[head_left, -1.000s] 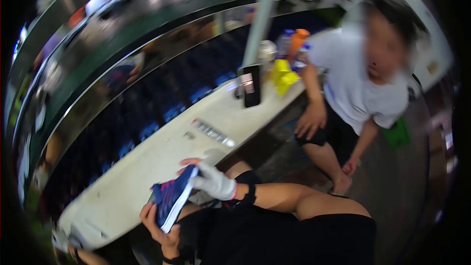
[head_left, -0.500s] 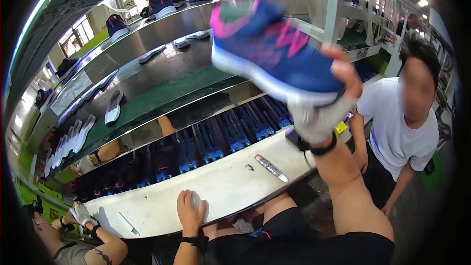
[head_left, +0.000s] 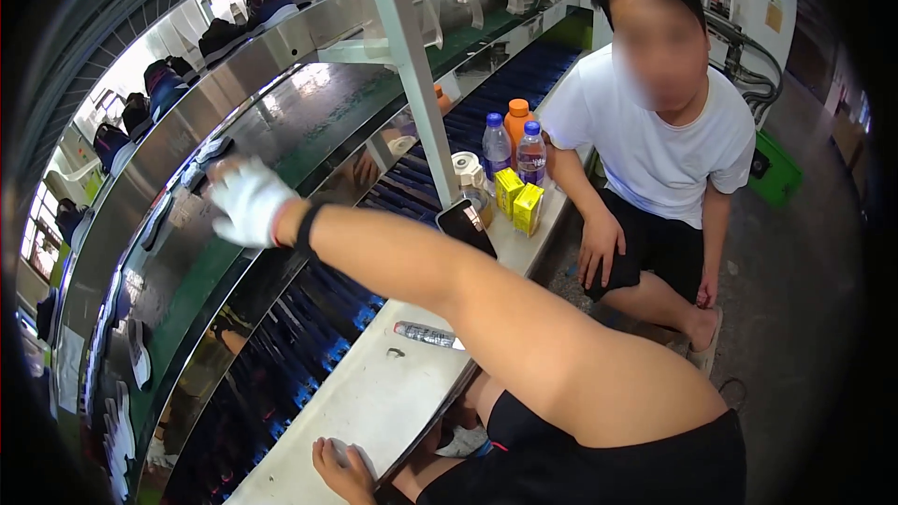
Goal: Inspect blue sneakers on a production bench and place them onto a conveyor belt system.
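My right hand (head_left: 251, 203), in a white glove that leaves the fingertips bare, is stretched out over the dark conveyor belt. Its fingers look spread, slightly smeared by motion, and I see nothing held in them. Just beyond the fingertips lie pale shoe soles (head_left: 194, 176) along the belt's far side. Above them, dark sports shoes (head_left: 164, 89) stand in a row on the upper metal shelf. My left hand (head_left: 343, 470) rests bare on the white worktop (head_left: 402, 393), fingers apart. A silver tube-like tool with a red end (head_left: 426, 334) lies on that worktop near my right arm.
A light metal post (head_left: 412, 75) rises beyond my forearm. Beside it are a phone (head_left: 466, 227), yellow drink cartons (head_left: 527, 209) and bottles (head_left: 531, 154). A person in a white shirt (head_left: 655, 131) sits at the right. Dark blue shoe parts (head_left: 299, 355) fill the lower channel.
The blue and pink shoe has left my right hand, which has moved left over the belt. My view has turned to the right. My left hand stays on the worktop.
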A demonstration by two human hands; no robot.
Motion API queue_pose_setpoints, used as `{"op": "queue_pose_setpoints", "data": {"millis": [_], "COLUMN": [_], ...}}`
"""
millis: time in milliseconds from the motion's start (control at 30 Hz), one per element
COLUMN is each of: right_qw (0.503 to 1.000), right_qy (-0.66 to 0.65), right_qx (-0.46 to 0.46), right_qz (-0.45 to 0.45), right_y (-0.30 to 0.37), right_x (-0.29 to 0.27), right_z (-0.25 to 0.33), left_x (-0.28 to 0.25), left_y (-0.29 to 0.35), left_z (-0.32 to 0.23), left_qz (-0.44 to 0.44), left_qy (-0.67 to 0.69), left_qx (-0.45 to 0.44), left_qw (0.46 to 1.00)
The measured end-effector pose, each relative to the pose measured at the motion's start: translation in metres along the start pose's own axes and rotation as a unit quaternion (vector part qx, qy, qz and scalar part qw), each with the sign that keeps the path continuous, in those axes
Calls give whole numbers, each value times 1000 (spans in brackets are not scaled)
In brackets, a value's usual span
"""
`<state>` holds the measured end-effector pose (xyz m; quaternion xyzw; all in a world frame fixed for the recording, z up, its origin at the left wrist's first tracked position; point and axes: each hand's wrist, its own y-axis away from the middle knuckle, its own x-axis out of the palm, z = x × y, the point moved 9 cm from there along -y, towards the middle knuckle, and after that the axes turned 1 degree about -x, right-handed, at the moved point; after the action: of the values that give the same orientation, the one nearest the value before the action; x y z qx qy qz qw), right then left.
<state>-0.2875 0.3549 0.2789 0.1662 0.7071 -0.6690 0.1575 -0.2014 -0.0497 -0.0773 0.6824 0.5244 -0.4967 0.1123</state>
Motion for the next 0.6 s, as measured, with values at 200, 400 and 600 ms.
{"op": "queue_pose_setpoints", "data": {"millis": [200,400,600], "right_qw": [962,943,934], "right_qy": [-78,-90,-84], "right_qx": [154,200,233], "right_qz": [211,252,257], "right_y": [13,4,12], "right_x": [33,48,47], "right_z": [4,-5,-15], "left_x": [-22,-20,39], "left_y": [-1,-134,-224], "left_z": [-15,163,209], "left_qz": [-39,-18,110], "left_qy": [-72,22,4], "left_qx": [158,-23,-178], "left_qw": [984,999,978]}}
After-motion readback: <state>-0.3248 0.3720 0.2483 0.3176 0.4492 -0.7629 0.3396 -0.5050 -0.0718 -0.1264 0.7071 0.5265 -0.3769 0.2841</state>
